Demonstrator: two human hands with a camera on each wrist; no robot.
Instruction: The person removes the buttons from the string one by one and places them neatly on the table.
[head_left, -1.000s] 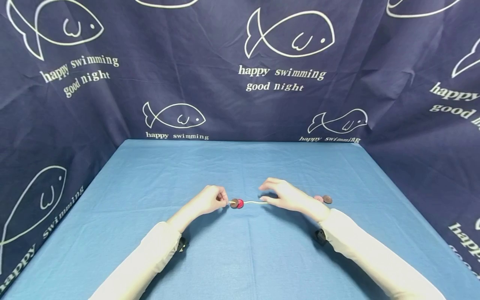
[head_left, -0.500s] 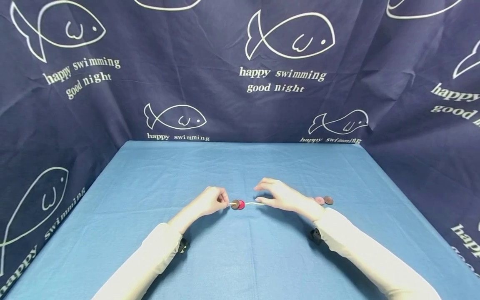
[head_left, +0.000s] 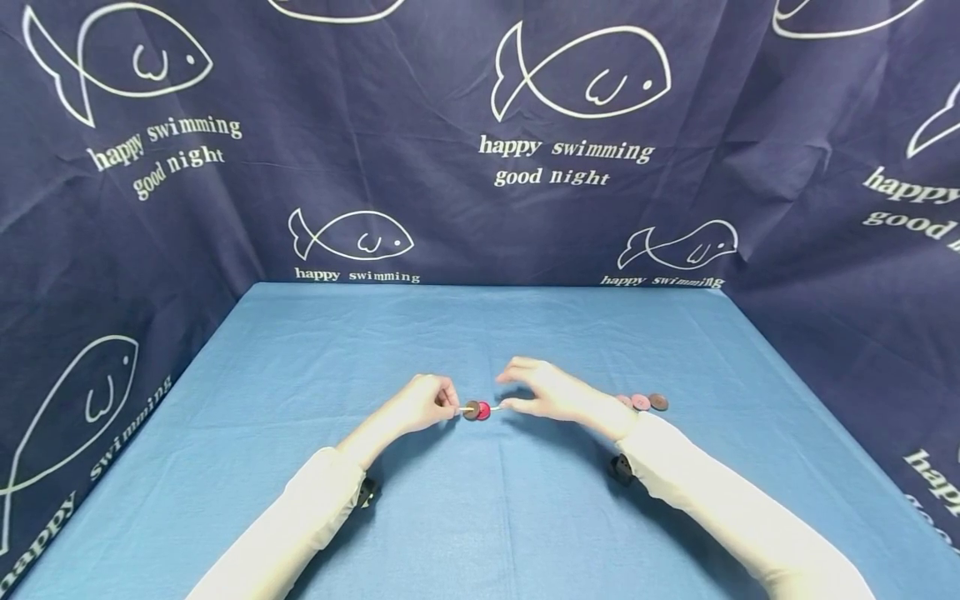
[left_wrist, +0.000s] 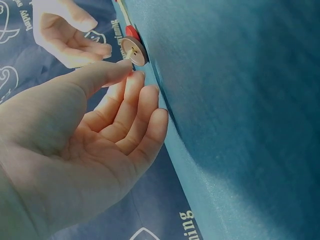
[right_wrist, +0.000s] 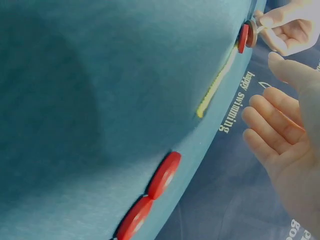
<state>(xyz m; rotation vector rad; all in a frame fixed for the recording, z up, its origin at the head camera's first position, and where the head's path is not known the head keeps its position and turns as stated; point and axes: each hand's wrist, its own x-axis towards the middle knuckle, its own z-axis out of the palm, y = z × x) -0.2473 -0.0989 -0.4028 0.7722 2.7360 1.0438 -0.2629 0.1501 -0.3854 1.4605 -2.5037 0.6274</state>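
Observation:
A pale cord (right_wrist: 216, 86) runs through a brown button (head_left: 471, 410) and a red button (head_left: 484, 410), which sit side by side at mid-table. My left hand (head_left: 423, 402) pinches the cord's end between thumb and index finger, just left of the brown button. In the left wrist view, holes show on the face of the brown button (left_wrist: 133, 52), with the red button (left_wrist: 132, 32) behind it. My right hand (head_left: 555, 395) is over the cord's other side, fingers apart and loosely bent, with nothing seen between them. Its thumb is near the cord; I cannot tell whether they touch.
Right of my right wrist lie more buttons: a pinkish button (head_left: 641, 402), another partly behind the arm, and a brown button (head_left: 658, 402). A blue cloth (head_left: 480, 333) covers the table. Dark fish-print curtains (head_left: 450, 100) stand around it.
My right hand has moved left along the cord toward the two threaded buttons, uncovering more of the loose buttons behind it. The left hand keeps its pinch in nearly the same place.

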